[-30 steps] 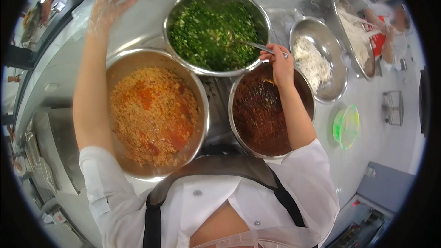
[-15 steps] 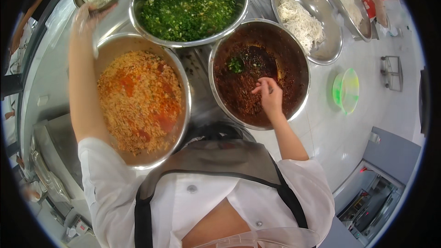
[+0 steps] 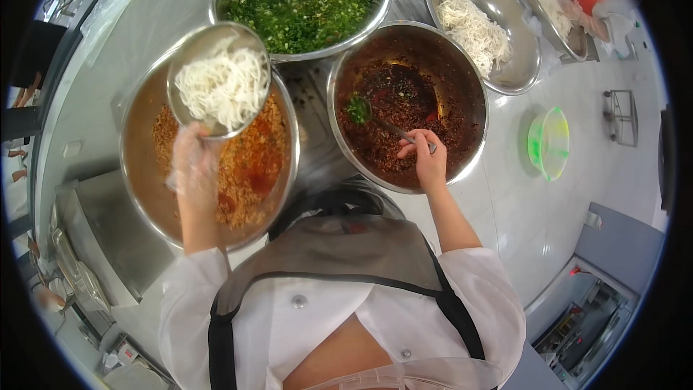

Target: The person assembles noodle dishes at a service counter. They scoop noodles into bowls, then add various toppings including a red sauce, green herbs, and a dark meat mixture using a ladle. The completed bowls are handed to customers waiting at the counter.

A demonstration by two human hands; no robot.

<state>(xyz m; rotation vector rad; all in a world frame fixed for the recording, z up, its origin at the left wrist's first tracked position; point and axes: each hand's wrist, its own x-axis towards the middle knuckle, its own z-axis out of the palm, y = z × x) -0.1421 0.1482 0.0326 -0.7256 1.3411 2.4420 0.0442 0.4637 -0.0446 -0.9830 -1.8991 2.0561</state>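
My left hand [image 3: 195, 162], in a clear glove, grips the near rim of a metal bowl [image 3: 175, 105] of white noodles [image 3: 222, 85]. That bowl is tilted above a large basin [image 3: 137, 166] of crumbly orange-brown mince [image 3: 249, 162] with reddish oil. In my right hand [image 3: 431, 159], bare and closed, is the handle of a metal spoon [image 3: 393, 128]. Bright chopped greens [image 3: 357, 109] sit at the spoon's far end, over a basin [image 3: 478, 119] of dark red-brown chilli sauce [image 3: 390, 90]. My left fingertips are partly hidden by the bowl.
A basin of chopped greens [image 3: 296, 11] stands at the back, between the two others. At the far right are an oval bowl of shredded white strands [image 3: 473, 29] and a metal tray [image 3: 545, 3] with another person's hand [image 3: 593, 27] beside it. A green-and-clear tub [image 3: 548, 143] is farther right.
My left hand has brought the noodle bowl from the far left nearer to me, over the mince basin. My right hand has turned slightly, and the spoon's handle now shows clearly.
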